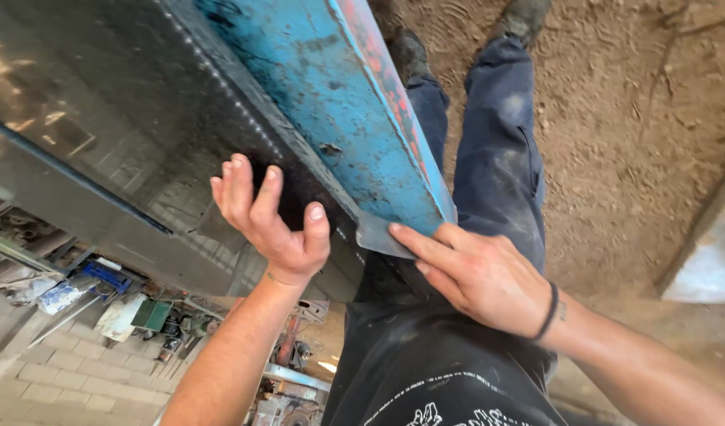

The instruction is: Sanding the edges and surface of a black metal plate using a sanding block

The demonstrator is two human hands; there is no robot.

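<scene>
Closest in, the dark, printed shirt front (425, 371) and both bare forearms reach up from below. The right hand (477, 272), a dark band at its wrist, lies flat with fingers stretched out, released and gripping nothing; its fingertips press on a small grey sheet-metal corner (378, 235) that sticks out from the lower end of the blue panel (339, 102). Just beside it, the left hand (271, 217) is raised, palm toward the dark glossy panel (141, 110), fingers loosely curled and spread, not clenched. It looks to be touching or bracing that dark surface, though I cannot tell for sure whether the palm makes contact.

Judging by how things lie, this reads as a fitting or aligning job partway through: the blue panel already sits against the dark one, and no tool or fastener shows in either hand, so any fixing looks left to do.

The blue panel itself is well worn: scuffed paint, black smears, chips, and a red strip down its right edge. It runs from the hands up and away to the top of the view.

Farther off, dirt-marked blue trousers (496, 142) and boots stand on bare earth floor (638, 118). The dark panel mirrors paving and scattered workshop clutter (125, 308) at lower left.
</scene>
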